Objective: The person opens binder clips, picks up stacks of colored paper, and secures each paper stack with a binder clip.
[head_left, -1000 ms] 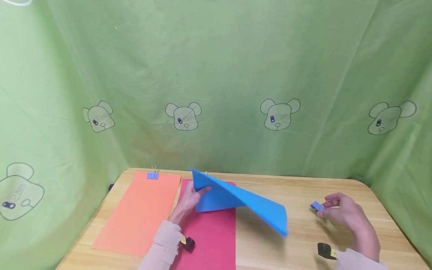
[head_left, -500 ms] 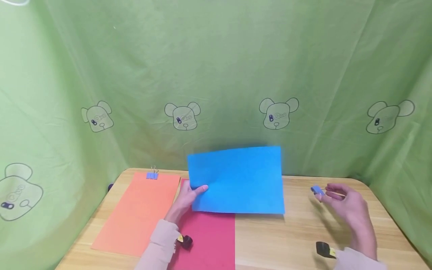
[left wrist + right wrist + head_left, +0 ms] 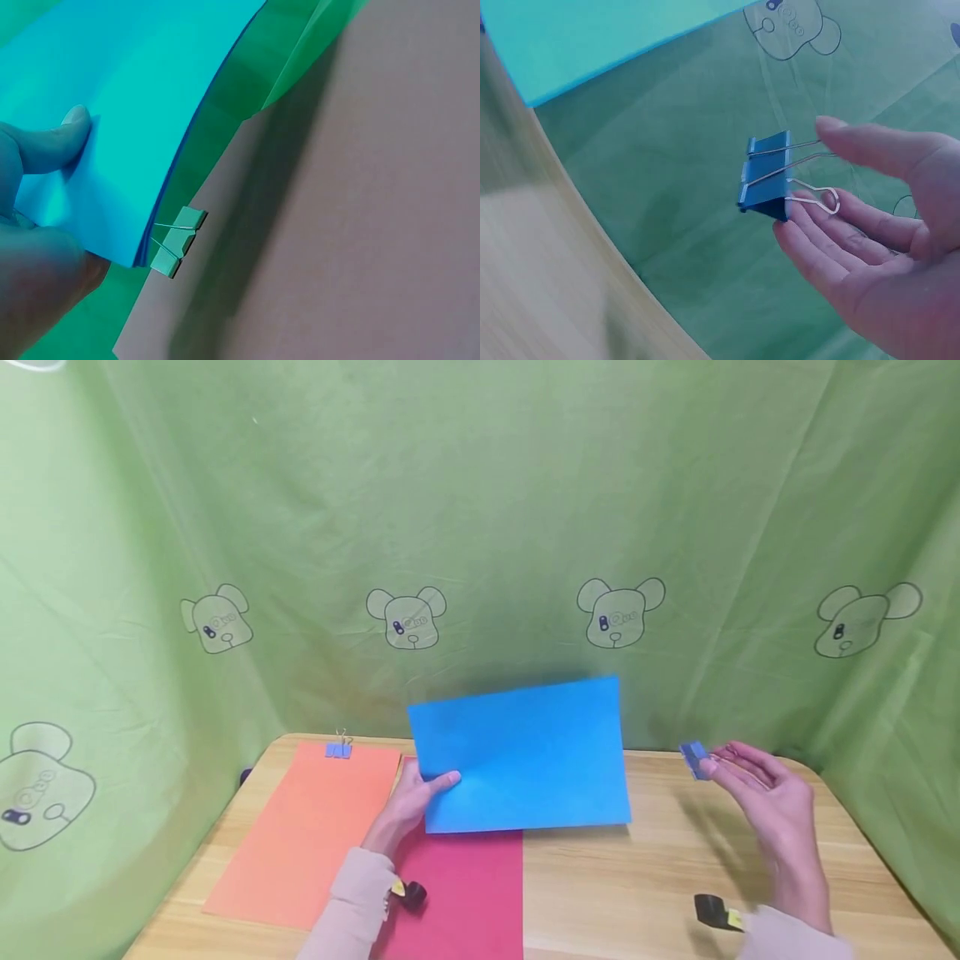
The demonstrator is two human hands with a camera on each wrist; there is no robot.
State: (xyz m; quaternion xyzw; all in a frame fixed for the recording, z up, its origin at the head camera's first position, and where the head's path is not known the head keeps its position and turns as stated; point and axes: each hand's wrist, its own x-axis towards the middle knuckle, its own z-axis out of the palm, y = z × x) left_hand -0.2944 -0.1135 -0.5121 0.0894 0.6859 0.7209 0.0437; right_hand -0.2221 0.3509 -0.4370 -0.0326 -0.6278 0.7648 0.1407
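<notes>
My left hand point(image 3: 408, 797) grips the left edge of several blue paper sheets point(image 3: 532, 756), thumb across the front. The stack stands raised and tilted above the table, covering the far part of a red sheet point(image 3: 468, 893). In the left wrist view, more than one layer shows at the edge of the blue sheets point(image 3: 142, 142). To the right, my right hand point(image 3: 780, 810) holds a blue binder clip point(image 3: 694, 761) above the table, apart from the sheets. The right wrist view shows the binder clip point(image 3: 769, 176) with its wire handles between thumb and fingers.
An orange sheet point(image 3: 307, 835) lies at the left, a blue binder clip point(image 3: 338, 751) on its far edge. Another binder clip point(image 3: 180, 241) grips a paper edge in the left wrist view. Green printed curtain point(image 3: 495, 527) surrounds the wooden table point(image 3: 600, 893).
The blue sheets have swung from a drooping, slanted position to an upright one facing me. My right hand has lifted the binder clip higher and tilted it.
</notes>
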